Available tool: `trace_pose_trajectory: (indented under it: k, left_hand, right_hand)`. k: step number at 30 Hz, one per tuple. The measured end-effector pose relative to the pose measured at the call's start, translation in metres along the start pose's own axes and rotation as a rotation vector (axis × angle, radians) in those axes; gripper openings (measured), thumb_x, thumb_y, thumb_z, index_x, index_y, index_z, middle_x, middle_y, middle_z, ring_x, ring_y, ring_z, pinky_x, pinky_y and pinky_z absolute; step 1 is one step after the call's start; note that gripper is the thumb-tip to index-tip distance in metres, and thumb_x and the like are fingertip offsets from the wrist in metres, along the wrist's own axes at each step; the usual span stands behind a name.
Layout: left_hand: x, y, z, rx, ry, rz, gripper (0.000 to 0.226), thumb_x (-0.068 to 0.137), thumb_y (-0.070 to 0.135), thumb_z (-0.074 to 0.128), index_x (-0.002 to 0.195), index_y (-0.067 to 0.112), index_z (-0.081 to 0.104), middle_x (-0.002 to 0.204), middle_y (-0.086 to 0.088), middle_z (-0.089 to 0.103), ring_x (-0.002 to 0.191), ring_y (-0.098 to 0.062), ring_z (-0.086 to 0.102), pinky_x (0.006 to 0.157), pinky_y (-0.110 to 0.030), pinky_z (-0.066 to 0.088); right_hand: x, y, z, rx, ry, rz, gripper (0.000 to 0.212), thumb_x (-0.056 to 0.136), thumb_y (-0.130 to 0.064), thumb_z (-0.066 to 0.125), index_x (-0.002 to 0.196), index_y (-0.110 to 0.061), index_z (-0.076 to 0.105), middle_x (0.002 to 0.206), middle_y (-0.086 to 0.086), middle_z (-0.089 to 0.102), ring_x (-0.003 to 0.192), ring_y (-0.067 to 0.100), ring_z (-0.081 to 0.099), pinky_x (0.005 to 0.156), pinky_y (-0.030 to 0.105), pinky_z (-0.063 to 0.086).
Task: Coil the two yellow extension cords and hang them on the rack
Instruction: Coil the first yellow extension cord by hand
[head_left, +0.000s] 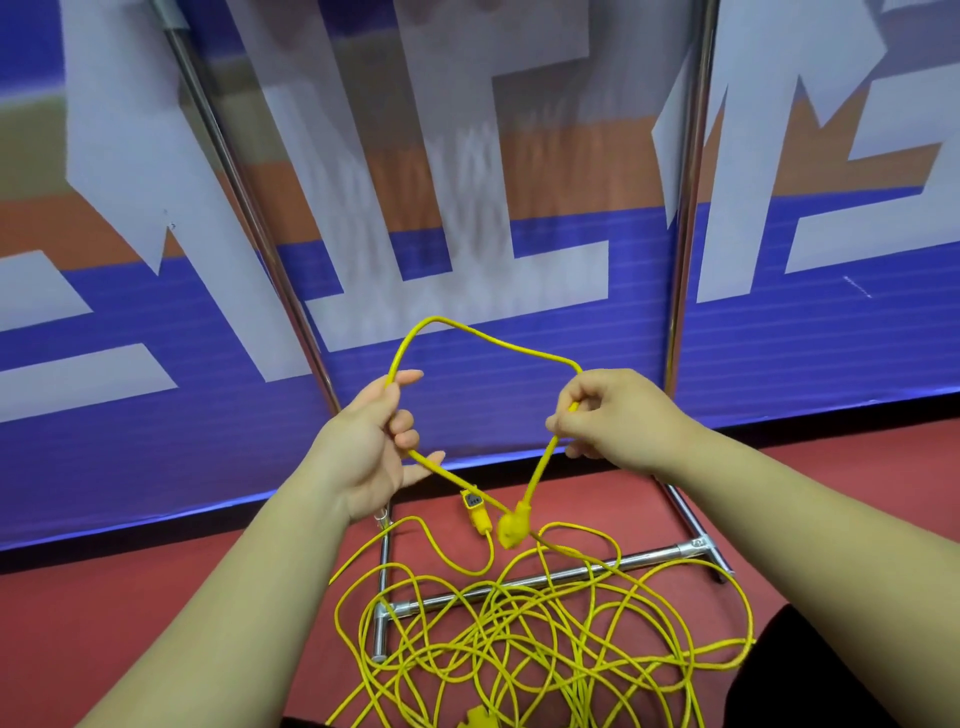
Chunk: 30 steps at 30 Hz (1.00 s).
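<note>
Yellow extension cord (483, 340) arches crosswise between the hands, left hand (363, 441) gripping it, right hand (618, 415) pinching above its dangling plug (511, 527), slack tangled on the floor (156, 597) directly below.

Red floor (130, 597) under a tangled heap of yellow cords (519, 623) and the rack's chrome base (649, 555)
</note>
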<state>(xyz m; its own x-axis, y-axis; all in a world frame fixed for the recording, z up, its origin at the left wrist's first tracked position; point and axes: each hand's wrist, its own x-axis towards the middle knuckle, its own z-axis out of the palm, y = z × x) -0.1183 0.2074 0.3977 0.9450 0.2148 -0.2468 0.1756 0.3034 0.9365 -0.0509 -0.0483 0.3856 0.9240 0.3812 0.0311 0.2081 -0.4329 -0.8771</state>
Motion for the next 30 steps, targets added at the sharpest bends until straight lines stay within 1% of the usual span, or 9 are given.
trace_pose_trajectory:
  k: [4, 8, 11, 14, 18, 23, 25, 27, 30]
  left_hand:
    - [0.001, 0.001, 0.003, -0.045, 0.000, 0.101, 0.029, 0.108, 0.027, 0.040, 0.121, 0.018, 0.065, 0.064, 0.003, 0.029, 0.054, -0.011, 0.027, 0.052, -0.025, 0.037]
    - [0.000, 0.004, 0.005, -0.101, 0.026, 0.157, 0.027, 0.108, 0.028, 0.041, 0.101, 0.014, 0.064, 0.062, 0.003, 0.023, 0.051, -0.009, 0.023, 0.044, -0.021, 0.023]
    - [0.001, 0.006, 0.006, -0.220, 0.040, 0.159, 0.030, 0.108, 0.030, 0.042, 0.087, 0.016, 0.058, 0.059, 0.005, 0.022, 0.048, -0.008, 0.021, 0.043, -0.020, 0.019]
    - [0.003, 0.009, 0.008, -0.332, 0.027, 0.148, 0.031, 0.107, 0.033, 0.043, 0.082, 0.019, 0.055, 0.055, 0.007, 0.022, 0.044, -0.007, 0.020, 0.041, -0.019, 0.015]
    - [0.000, 0.012, 0.014, -0.440, -0.011, 0.124, 0.032, 0.106, 0.036, 0.043, 0.080, 0.021, 0.055, 0.052, 0.009, 0.021, 0.040, -0.005, 0.018, 0.035, -0.018, 0.015]
    - [-0.001, 0.015, 0.027, -0.577, -0.054, 0.122, 0.030, 0.106, 0.035, 0.042, 0.082, 0.020, 0.053, 0.051, 0.009, 0.021, 0.038, -0.005, 0.020, 0.033, -0.018, 0.016]
    - [-0.001, 0.014, 0.030, -0.607, -0.065, 0.126, 0.030, 0.106, 0.035, 0.041, 0.083, 0.020, 0.053, 0.051, 0.008, 0.021, 0.037, -0.005, 0.020, 0.034, -0.018, 0.016]
    - [0.001, 0.015, 0.031, -0.623, -0.070, 0.134, 0.030, 0.105, 0.035, 0.041, 0.082, 0.020, 0.053, 0.050, 0.009, 0.021, 0.038, -0.005, 0.020, 0.034, -0.018, 0.015]
    - [0.002, 0.018, 0.028, -0.653, -0.078, 0.143, 0.028, 0.103, 0.034, 0.044, 0.080, 0.020, 0.053, 0.049, 0.009, 0.021, 0.038, -0.005, 0.020, 0.035, -0.017, 0.014]
  right_hand:
    - [0.001, 0.001, 0.002, 0.117, -0.007, -0.073, 0.013, 0.092, -0.003, 0.066, 0.092, -0.012, 0.057, 0.073, 0.011, 0.065, 0.064, 0.020, 0.072, 0.069, 0.038, 0.058]
    - [0.001, -0.010, -0.002, 0.125, 0.040, -0.154, 0.027, 0.096, -0.007, 0.063, 0.113, -0.015, 0.043, 0.086, 0.014, 0.071, 0.071, 0.005, 0.065, 0.074, 0.019, 0.048]
    - [0.000, -0.016, -0.002, 0.450, 0.077, -0.051, 0.037, 0.098, -0.005, 0.060, 0.126, -0.011, 0.036, 0.098, 0.014, 0.074, 0.076, 0.014, 0.070, 0.085, 0.031, 0.058]
    - [0.001, -0.015, 0.000, 0.662, -0.011, 0.108, 0.020, 0.101, -0.006, 0.054, 0.121, -0.005, 0.051, 0.099, 0.007, 0.075, 0.069, 0.014, 0.066, 0.079, 0.035, 0.060]
    - [0.004, -0.008, 0.011, 0.849, -0.135, 0.240, 0.013, 0.103, -0.009, 0.051, 0.108, -0.010, 0.063, 0.081, 0.002, 0.070, 0.054, 0.005, 0.048, 0.054, 0.020, 0.045]
    - [0.000, -0.008, 0.040, 0.750, -0.253, 0.232, 0.021, 0.105, -0.012, 0.048, 0.096, -0.004, 0.064, 0.086, 0.008, 0.073, 0.060, 0.008, 0.053, 0.053, 0.018, 0.042]
    - [-0.003, -0.008, 0.051, 0.614, -0.344, 0.189, 0.025, 0.106, -0.016, 0.045, 0.097, -0.005, 0.066, 0.100, 0.008, 0.074, 0.074, 0.011, 0.062, 0.066, 0.022, 0.049]
    - [-0.004, -0.006, 0.061, 0.525, -0.421, 0.154, 0.027, 0.107, -0.020, 0.043, 0.095, -0.012, 0.066, 0.108, 0.007, 0.076, 0.096, 0.018, 0.065, 0.089, 0.036, 0.053]
    - [-0.005, -0.005, 0.068, 0.517, -0.536, 0.192, 0.023, 0.108, -0.025, 0.039, 0.089, -0.020, 0.051, 0.102, 0.007, 0.077, 0.103, 0.025, 0.063, 0.088, 0.038, 0.042]
